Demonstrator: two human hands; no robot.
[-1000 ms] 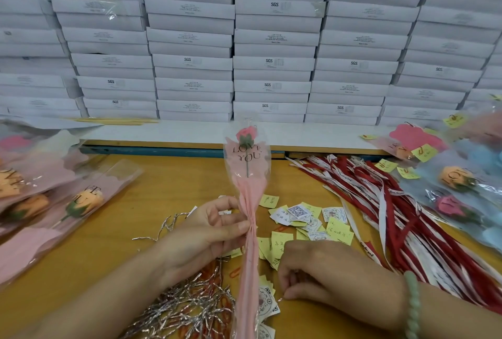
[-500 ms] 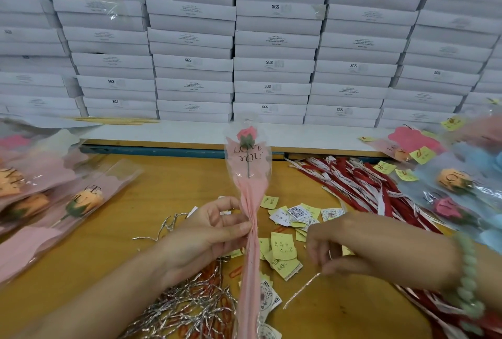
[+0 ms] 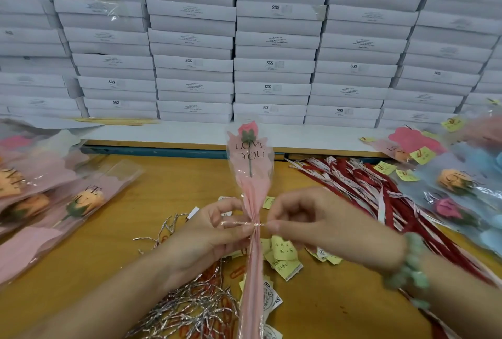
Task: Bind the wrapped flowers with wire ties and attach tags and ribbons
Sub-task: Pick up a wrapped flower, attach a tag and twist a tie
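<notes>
A pink wrapped rose [image 3: 251, 165], printed "LOVE YOU", stands upright in the middle of the wooden table. My left hand [image 3: 209, 235] pinches its gathered neck from the left. A silver wire tie [image 3: 244, 224] lies across the neck. My right hand [image 3: 320, 224], wearing a green bead bracelet, holds the tie's right end against the wrap. A heap of loose silver wire ties [image 3: 190, 308] lies below my left hand. Yellow and printed tags [image 3: 284, 253] are scattered behind the stem. Red and white ribbons [image 3: 380, 197] spread to the right.
Wrapped orange roses [image 3: 81, 203] are piled on the left. Blue and pink wrapped flowers with yellow tags [image 3: 456, 184] lie at the right. A wall of stacked white boxes [image 3: 271, 40] stands behind the table's far edge.
My right hand picked a wire tie off the table, carried it up and left, and laid it across the rose's neck. My left hand kept its grip on the wrap.
</notes>
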